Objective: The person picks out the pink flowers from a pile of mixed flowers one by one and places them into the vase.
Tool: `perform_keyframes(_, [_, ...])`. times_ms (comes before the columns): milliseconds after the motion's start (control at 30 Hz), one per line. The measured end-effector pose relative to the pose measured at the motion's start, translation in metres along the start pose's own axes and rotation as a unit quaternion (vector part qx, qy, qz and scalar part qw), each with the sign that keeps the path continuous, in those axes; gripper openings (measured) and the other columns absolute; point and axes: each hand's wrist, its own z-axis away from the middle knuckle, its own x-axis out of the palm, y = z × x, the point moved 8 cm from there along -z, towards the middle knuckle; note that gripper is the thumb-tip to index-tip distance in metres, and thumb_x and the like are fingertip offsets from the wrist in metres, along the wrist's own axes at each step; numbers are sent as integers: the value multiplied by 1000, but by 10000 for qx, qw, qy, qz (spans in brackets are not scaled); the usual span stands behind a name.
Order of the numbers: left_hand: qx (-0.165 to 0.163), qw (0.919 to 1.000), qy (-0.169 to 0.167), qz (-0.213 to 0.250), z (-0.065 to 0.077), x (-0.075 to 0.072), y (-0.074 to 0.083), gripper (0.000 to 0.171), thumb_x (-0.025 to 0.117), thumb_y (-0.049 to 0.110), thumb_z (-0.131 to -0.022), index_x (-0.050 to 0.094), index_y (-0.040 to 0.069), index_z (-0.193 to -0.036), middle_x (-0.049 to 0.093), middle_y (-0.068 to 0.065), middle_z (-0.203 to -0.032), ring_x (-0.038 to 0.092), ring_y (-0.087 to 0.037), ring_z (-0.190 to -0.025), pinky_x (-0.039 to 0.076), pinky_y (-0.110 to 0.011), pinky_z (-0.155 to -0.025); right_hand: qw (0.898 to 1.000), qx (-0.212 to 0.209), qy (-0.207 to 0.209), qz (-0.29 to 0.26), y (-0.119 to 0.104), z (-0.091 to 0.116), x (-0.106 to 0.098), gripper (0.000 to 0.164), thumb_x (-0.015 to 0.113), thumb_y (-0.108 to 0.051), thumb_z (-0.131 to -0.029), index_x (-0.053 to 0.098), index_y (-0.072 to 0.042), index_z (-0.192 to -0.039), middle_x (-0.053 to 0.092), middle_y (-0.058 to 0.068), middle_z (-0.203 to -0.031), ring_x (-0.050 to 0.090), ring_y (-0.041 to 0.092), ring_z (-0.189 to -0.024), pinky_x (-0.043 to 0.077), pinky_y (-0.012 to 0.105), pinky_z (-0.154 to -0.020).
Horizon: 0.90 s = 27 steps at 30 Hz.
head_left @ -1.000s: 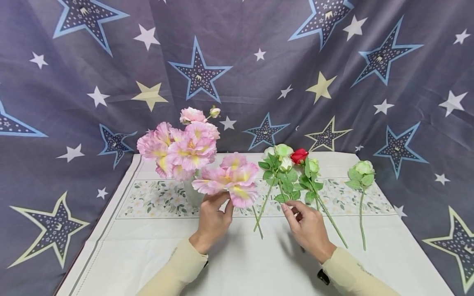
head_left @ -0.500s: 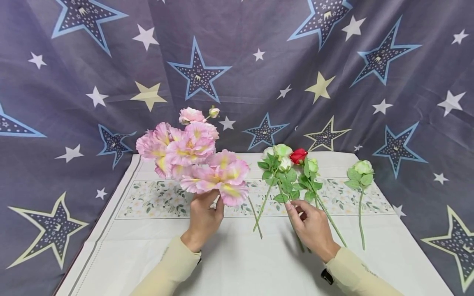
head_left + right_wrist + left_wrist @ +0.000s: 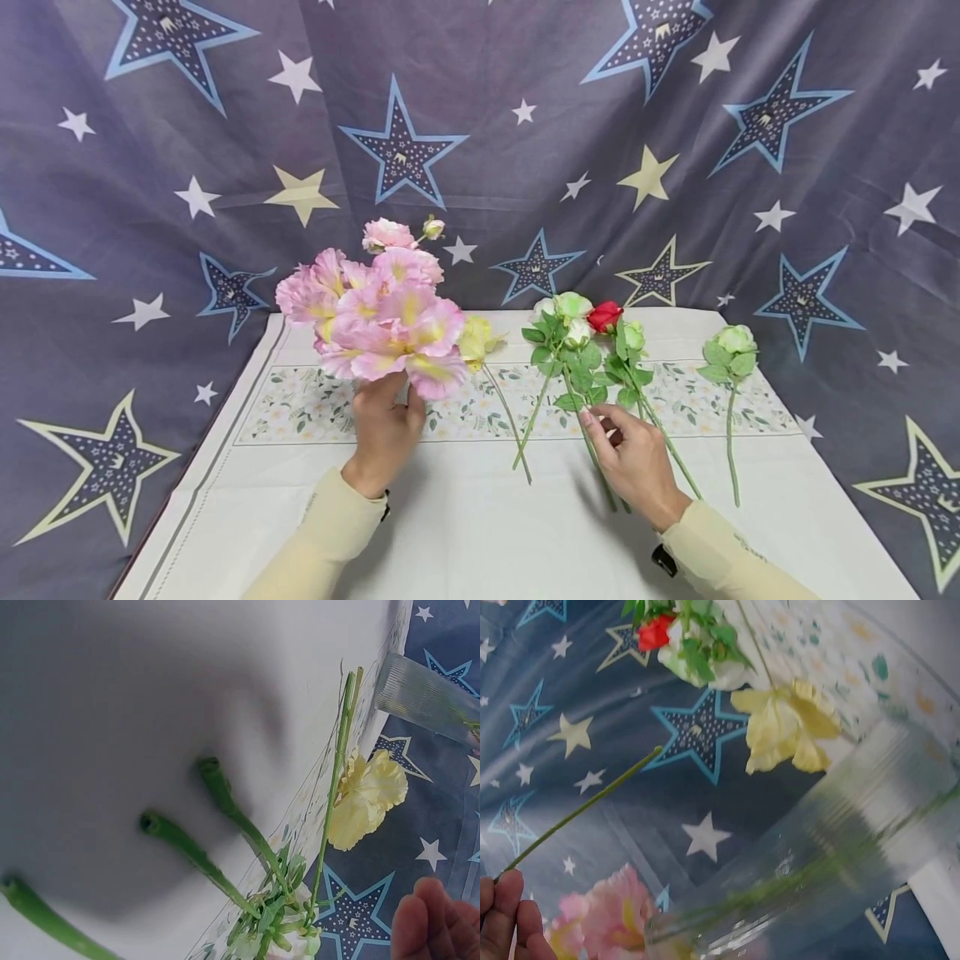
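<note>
My left hand [image 3: 386,433] pinches the stem of a large pink and yellow artificial flower [image 3: 431,337] just beneath its bloom. In the left wrist view the green stem [image 3: 585,806] runs out from the fingertips, its cut end free beside a clear ribbed glass vase [image 3: 911,761]. Other pink flowers [image 3: 318,292] stand in that vase, which the held bloom and hand hide in the head view. My right hand [image 3: 633,458], fingers loosely bent and holding nothing, hovers near the stems of the white and pale green roses [image 3: 573,304].
A yellow flower [image 3: 477,340] lies right of the vase, its stem crossing a rose stem. A red rose [image 3: 604,316] lies behind the green ones. Farther right lies a single green rose [image 3: 735,340]. A star-patterned curtain [image 3: 480,150] hangs behind the white tablecloth [image 3: 465,533].
My left hand has moved left with the pink flower, which now overlaps the blooms in the vase. The yellow flower has come into sight. My right hand has barely moved.
</note>
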Motion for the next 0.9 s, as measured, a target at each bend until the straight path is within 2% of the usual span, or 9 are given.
perform_keyframes(67, [-30, 9999, 68, -72, -3, -5, -2, 18, 52, -4, -72, 52, 9, -60, 30, 6, -48, 19, -7, -45, 24, -29, -46, 10000, 46, -1, -2, 1, 0, 0, 13, 66, -24, -90, 70, -14, -96, 63, -10, -72, 54, -1, -57, 47, 20, -48])
perform_keyframes(100, [-45, 9999, 119, -96, -5, -7, -2, 15, 52, -4, -72, 60, 7, -66, 39, 3, -49, 24, -7, -45, 29, -31, -47, 10000, 72, -5, -7, 2, 0, 0, 13, 66, -24, -90, 70, -13, -96, 63, -10, -72, 54, 0, -57, 47, 20, -48])
perform_keyframes(200, [-15, 9996, 229, -191, -10, -13, -4, 21, 53, -2, -75, 71, 4, -85, 56, -4, -56, 31, -9, -45, 39, -39, -53, 9999, 145, -13, 1, 5, 1, 1, 14, 66, -25, -90, 70, -13, -96, 63, -11, -71, 54, -1, -56, 47, 20, -48])
perform_keyframes(300, [99, 9989, 283, -359, -16, -17, -4, 20, 53, 1, -77, 71, 3, -86, 60, -7, -58, 30, -8, -44, 39, -40, -49, 9998, 184, -10, 11, 6, 1, 1, 15, 66, -26, -90, 70, -13, -97, 63, -10, -70, 53, -1, -55, 47, 21, -48])
perform_keyframes(400, [242, 9978, 306, -536, -22, -20, -2, 18, 53, 3, -81, 70, 3, -86, 59, -8, -57, 22, -8, -43, 32, -36, -43, 9998, 192, -4, 12, 7, 2, 1, 16, 66, -26, -90, 70, -12, -97, 63, -10, -71, 53, -1, -55, 47, 21, -48])
perform_keyframes(533, [313, 9963, 397, -697, -31, -24, 0, 15, 54, 6, -83, 69, 3, -84, 65, -13, -71, 31, -15, -46, 33, -39, -43, 9998, 182, 7, 7, 6, 1, -1, 18, 66, -26, -90, 70, -10, -98, 63, -9, -70, 54, -1, -55, 47, 21, -47])
perform_keyframes(600, [324, 9955, 474, -749, -35, -27, 0, 14, 54, 6, -84, 68, 2, -84, 67, -15, -79, 42, -20, -51, 38, -43, -47, 9998, 178, 8, 5, 6, 2, -1, 18, 66, -25, -90, 70, -10, -99, 63, -9, -70, 53, -1, -55, 47, 21, -47])
perform_keyframes(767, [418, 9937, 670, -800, -43, -31, 3, 14, 54, 5, -82, 66, 0, -85, 67, -16, -82, 58, -29, -68, 45, -49, -55, 9999, 171, 7, 22, 8, 2, -1, 17, 66, -25, -90, 70, -10, -99, 62, -9, -69, 53, -1, -55, 46, 20, -46])
perform_keyframes(900, [435, 9908, 869, -941, -50, -36, 4, 12, 53, 4, -81, 64, 0, -81, 65, -15, -75, 48, -25, -57, 41, -46, -48, 9998, 165, -19, 84, 9, 2, -1, 17, 66, -26, -90, 69, -12, -100, 62, -9, -70, 53, 0, -55, 47, 21, -47])
